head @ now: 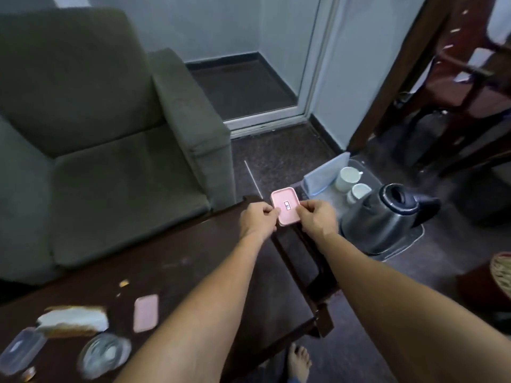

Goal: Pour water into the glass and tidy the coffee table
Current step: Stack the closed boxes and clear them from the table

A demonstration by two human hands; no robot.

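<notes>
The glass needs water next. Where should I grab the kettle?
By the black handle, coming from the right with the right hand once it lets go of the pink lid. The handle juts out on the kettle's right, away from the cups crowding its left, and the kettle stands upright on the floor tray.

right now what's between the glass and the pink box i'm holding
Head view: a flat pink piece lies on the table between the glass and the pink box; the rest is dark wood, partly under the left forearm.
</notes>
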